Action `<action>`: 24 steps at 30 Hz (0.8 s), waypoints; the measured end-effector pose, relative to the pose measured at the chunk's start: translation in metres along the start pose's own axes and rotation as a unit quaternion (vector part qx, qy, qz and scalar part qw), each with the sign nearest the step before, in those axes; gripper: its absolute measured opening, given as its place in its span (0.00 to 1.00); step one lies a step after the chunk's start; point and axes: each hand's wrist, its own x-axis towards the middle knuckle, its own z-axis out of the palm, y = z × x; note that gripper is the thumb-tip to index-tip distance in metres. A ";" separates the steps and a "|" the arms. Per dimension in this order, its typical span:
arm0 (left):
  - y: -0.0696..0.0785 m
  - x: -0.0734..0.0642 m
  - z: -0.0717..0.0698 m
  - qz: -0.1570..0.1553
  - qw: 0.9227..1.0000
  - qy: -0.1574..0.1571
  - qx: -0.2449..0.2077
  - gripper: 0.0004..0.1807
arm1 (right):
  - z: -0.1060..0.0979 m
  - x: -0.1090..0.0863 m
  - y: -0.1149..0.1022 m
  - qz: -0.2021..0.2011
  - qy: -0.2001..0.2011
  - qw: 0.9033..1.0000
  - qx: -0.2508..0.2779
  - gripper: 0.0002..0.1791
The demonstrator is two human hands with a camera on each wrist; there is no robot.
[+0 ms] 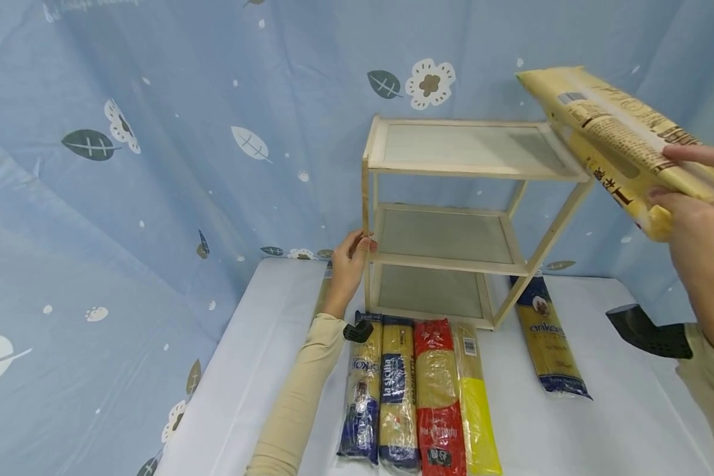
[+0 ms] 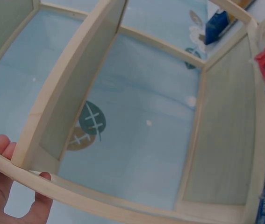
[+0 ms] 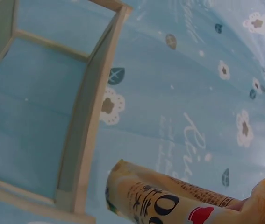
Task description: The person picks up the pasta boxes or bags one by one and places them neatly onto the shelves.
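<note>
A three-tier wooden shelf (image 1: 464, 147) with pale panels stands at the back of the table. My left hand (image 1: 348, 272) grips its left front post beside the middle tier; in the left wrist view, the fingers (image 2: 0, 143) wrap that rail. Held in my right hand (image 1: 699, 248), a yellow packet of dried noodles (image 1: 615, 132) tilts up beside the shelf's top right corner, overlapping that corner in the head view. The thumb is underneath and a finger lies along the printed side. From the right wrist, the packet (image 3: 169, 198) appears low, to the right of the shelf frame.
In front of the shelf lie several pasta packets: two blue-ended ones (image 1: 400, 396), a red one (image 1: 439, 390) and a yellow-ended one (image 1: 478, 416). Another blue packet (image 1: 550, 337) lies right of the shelf, and one is partly hidden behind my left arm. A patterned blue curtain (image 1: 214, 132) hangs behind.
</note>
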 end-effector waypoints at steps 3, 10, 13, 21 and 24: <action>0.000 0.001 0.002 0.005 1.000 0.003 -0.001 0.14 | 0.022 -0.004 -0.027 0.082 0.082 0.990 -0.075 0.25; 0.001 0.000 0.003 0.007 1.000 0.007 -0.006 0.13 | 0.047 0.015 -0.039 -0.050 0.119 0.986 -0.107 0.25; 0.001 0.000 0.004 0.003 1.000 0.004 -0.013 0.13 | 0.056 0.017 -0.037 -0.098 0.115 0.978 -0.146 0.28; 0.003 -0.001 0.005 -0.007 1.000 0.005 -0.019 0.13 | 0.071 0.014 -0.039 -0.058 0.073 0.979 -0.183 0.29; 0.004 0.000 0.005 -0.008 1.000 0.006 -0.024 0.13 | 0.077 0.014 -0.042 -0.024 0.058 0.981 -0.183 0.29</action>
